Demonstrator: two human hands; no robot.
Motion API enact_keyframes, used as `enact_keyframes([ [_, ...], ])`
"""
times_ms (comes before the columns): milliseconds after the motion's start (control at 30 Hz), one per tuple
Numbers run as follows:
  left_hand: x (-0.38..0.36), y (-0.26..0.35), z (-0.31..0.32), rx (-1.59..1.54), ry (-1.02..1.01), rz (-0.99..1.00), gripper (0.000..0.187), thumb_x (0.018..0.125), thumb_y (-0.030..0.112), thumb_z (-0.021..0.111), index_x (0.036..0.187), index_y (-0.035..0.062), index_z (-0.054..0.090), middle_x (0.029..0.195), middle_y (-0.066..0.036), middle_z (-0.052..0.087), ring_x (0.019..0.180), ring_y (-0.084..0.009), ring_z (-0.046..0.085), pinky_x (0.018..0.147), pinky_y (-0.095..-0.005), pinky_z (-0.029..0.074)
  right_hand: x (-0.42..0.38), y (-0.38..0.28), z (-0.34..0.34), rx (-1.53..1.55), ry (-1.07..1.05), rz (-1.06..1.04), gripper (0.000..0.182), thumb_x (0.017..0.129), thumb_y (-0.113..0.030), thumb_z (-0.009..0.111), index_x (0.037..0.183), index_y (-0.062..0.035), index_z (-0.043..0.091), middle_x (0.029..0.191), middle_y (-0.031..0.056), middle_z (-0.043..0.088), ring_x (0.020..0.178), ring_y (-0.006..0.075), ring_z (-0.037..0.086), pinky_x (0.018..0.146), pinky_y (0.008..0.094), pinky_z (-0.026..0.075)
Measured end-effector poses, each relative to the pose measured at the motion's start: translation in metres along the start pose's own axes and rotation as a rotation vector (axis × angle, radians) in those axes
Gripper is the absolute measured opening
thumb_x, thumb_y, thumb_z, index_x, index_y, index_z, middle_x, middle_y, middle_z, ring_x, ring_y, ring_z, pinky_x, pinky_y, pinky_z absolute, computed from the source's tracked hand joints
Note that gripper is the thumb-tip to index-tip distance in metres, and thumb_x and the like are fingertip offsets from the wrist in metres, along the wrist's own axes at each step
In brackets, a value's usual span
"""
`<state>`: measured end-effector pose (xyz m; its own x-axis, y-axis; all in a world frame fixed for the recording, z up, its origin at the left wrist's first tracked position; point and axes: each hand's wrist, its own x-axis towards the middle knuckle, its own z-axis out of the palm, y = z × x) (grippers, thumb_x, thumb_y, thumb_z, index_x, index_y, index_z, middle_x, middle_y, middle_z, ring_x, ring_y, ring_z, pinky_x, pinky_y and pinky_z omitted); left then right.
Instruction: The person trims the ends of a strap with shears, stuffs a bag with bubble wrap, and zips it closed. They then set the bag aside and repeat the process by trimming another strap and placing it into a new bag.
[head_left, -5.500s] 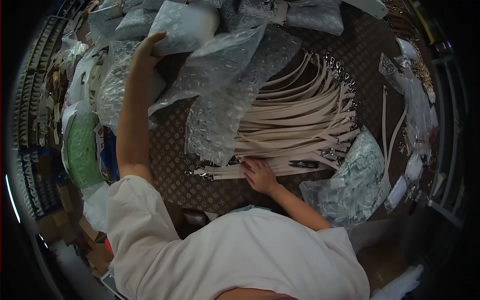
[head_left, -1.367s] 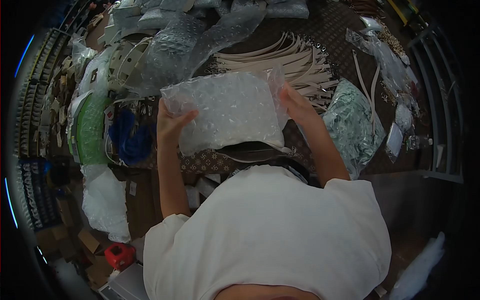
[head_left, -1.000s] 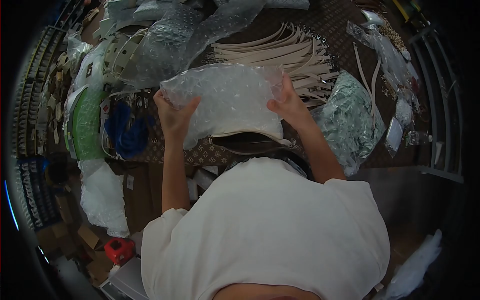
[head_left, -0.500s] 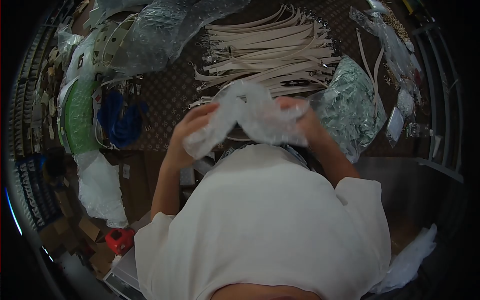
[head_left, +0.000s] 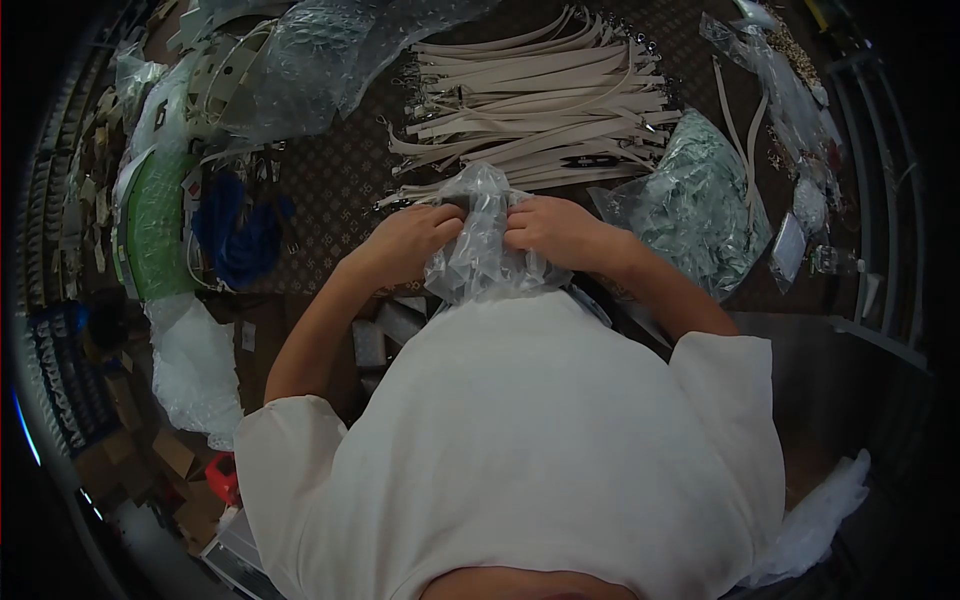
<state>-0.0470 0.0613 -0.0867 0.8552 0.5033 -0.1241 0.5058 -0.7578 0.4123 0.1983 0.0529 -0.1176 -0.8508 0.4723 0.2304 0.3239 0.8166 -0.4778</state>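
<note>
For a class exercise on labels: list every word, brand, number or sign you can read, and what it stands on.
No words, brands or numbers can be read.
Table cover: small motifs, no readable lettering.
Tag by the blue bundle: too small.
Pale patch below the cover: too small.

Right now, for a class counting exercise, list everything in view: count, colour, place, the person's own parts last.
Plastic wrap: one bunch, clear, centre
Straps: many, beige, upper middle and right
Slim item: one, black, on straps
Table: one, dark brown, beneath the straps
Bag: one, clear with pale green contents, right
Bottle: one, clear, far right
Plastic sheeting: count unclear, clear, upper left
Bundle: one, blue, left
Wrapped item: one, green, farther left
Boxes: several, brown, lower left
Half-hidden item: one, red, lower left
Rest: too crowded to count
Shirt: one, white, bottom middle
Left hand: one, on plastic wrap, left
Right hand: one, on plastic wrap, right
</note>
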Motion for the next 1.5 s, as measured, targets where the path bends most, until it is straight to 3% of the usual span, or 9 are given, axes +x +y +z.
enact_keyframes([
  [200,0.008,-0.001,0.004,-0.025,0.111,0.117,0.035,0.065,0.009,0.064,0.097,0.002,0.052,0.101,-0.014,0.053,0.099,-0.029,0.052,0.08,-0.0355,0.044,0.008,-0.004,0.0,0.03,-0.189,0.117,0.007,0.07,-0.005,0.054,0.077,-0.0036,0.055,0.084,0.0075,0.057,0.089,0.0263,0.056,0.075,0.034,0.046],
  [267,0.015,-0.008,0.013,-0.025,-0.463,-0.034,0.037,0.064,0.012,0.065,0.097,0.0011,0.052,0.099,-0.015,0.053,0.096,-0.0298,0.053,0.079,-0.0356,0.045,0.015,-0.003,-0.002,0.137,-0.377,0.229,0.011,0.069,-0.003,0.055,0.08,-0.0025,0.055,0.089,0.0078,0.058,0.091,0.0282,0.055,0.077,0.0347,0.045],
  [367,0.019,-0.021,0.009,-0.222,-0.262,0.025,0.038,0.062,0.009,0.067,0.097,0.0015,0.054,0.1,-0.014,0.055,0.095,-0.0309,0.054,0.08,-0.0358,0.045,0.017,0.004,-0.005,0.138,-0.432,0.25,0.016,0.069,-0.001,0.055,0.085,-0.0021,0.056,0.092,0.0107,0.059,0.091,0.031,0.056,0.075,0.0375,0.046],
  [467,0.005,-0.013,-0.005,-0.386,0.124,-0.018,0.043,0.059,0.005,0.07,0.099,0.0029,0.054,0.103,-0.012,0.054,0.098,-0.03,0.054,0.082,-0.0351,0.045,-0.008,0.0,-0.01,0.313,-0.172,0.302,0.034,0.067,0.002,0.056,0.1,-0.0034,0.054,0.1,0.0135,0.057,0.097,0.0314,0.054,0.079,0.0354,0.044],
  [667,-0.002,0.001,0.002,-0.412,0.251,-0.133,0.044,0.06,0.004,0.07,0.102,0.0034,0.056,0.105,-0.012,0.054,0.095,-0.0287,0.056,0.08,-0.0337,0.046,-0.023,-0.034,-0.025,0.269,0.332,0.19,0.057,0.064,0.004,0.061,0.118,-0.0073,0.047,0.11,0.0118,0.052,0.103,0.0297,0.049,0.087,0.0387,0.04],
  [767,0.001,0.021,-0.002,-0.616,0.582,-0.192,0.036,0.062,0.004,0.069,0.096,0.0055,0.058,0.1,-0.011,0.056,0.096,-0.026,0.055,0.082,-0.0347,0.045,-0.025,-0.028,-0.025,0.214,0.395,0.124,0.049,0.064,-0.006,0.066,0.111,-0.0073,0.05,0.104,0.0096,0.056,0.102,0.0273,0.051,0.087,0.039,0.04],
  [1067,0.0,0.01,0.009,0.005,0.231,-0.168,0.025,0.067,0.009,0.067,0.091,0.0074,0.061,0.091,-0.006,0.055,0.093,-0.0244,0.052,0.083,-0.0379,0.04,-0.012,-0.019,0.012,-0.259,0.013,0.503,0.021,0.069,-0.015,0.064,0.089,-0.0089,0.06,0.085,0.0046,0.06,0.086,0.0254,0.051,0.078,0.0345,0.04],
  [1200,0.004,0.026,-0.003,-0.003,0.516,-0.098,0.02,0.07,0.009,0.063,0.09,0.0067,0.062,0.089,-0.006,0.055,0.088,-0.0225,0.052,0.08,-0.036,0.042,-0.009,-0.035,-0.017,-0.191,0.331,0.292,0.018,0.07,-0.021,0.066,0.08,-0.0079,0.06,0.076,0.0013,0.06,0.086,0.0225,0.05,0.078,0.0352,0.038],
  [1500,0.009,0.021,0.017,-0.059,-0.006,-0.157,0.02,0.076,0.008,0.061,0.094,0.0006,0.06,0.087,-0.011,0.059,0.085,-0.0287,0.055,0.074,-0.0365,0.045,-0.016,-0.017,0.012,-0.376,-0.129,0.364,0.033,0.077,-0.039,0.057,0.07,-0.0072,0.063,0.069,0.0008,0.059,0.086,0.0177,0.051,0.08,0.0317,0.034],
])
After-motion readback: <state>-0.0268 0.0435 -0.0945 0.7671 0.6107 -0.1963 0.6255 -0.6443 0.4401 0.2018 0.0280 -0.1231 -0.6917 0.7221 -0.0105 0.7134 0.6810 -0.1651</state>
